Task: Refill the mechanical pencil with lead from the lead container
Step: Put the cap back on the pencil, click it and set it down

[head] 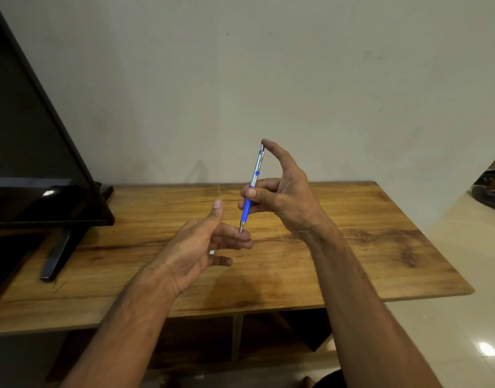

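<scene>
A mechanical pencil (254,177) with a silver barrel and blue grip stands nearly upright above the wooden table (380,233), tip down. My right hand (282,191) is closed around its blue grip, and the thumb rests on the top button. My left hand (204,242) is spread just below, palm turned inward, and the pencil's metal tip touches or nearly touches one of its fingers. A ring shows on a left finger. The lead container is not in view.
A black flat screen (30,163) on a stand (58,259) takes up the table's left end. A plain wall rises behind the table. Dark shelf openings (268,337) lie under the tabletop, and a tiled floor (451,331) runs to the right.
</scene>
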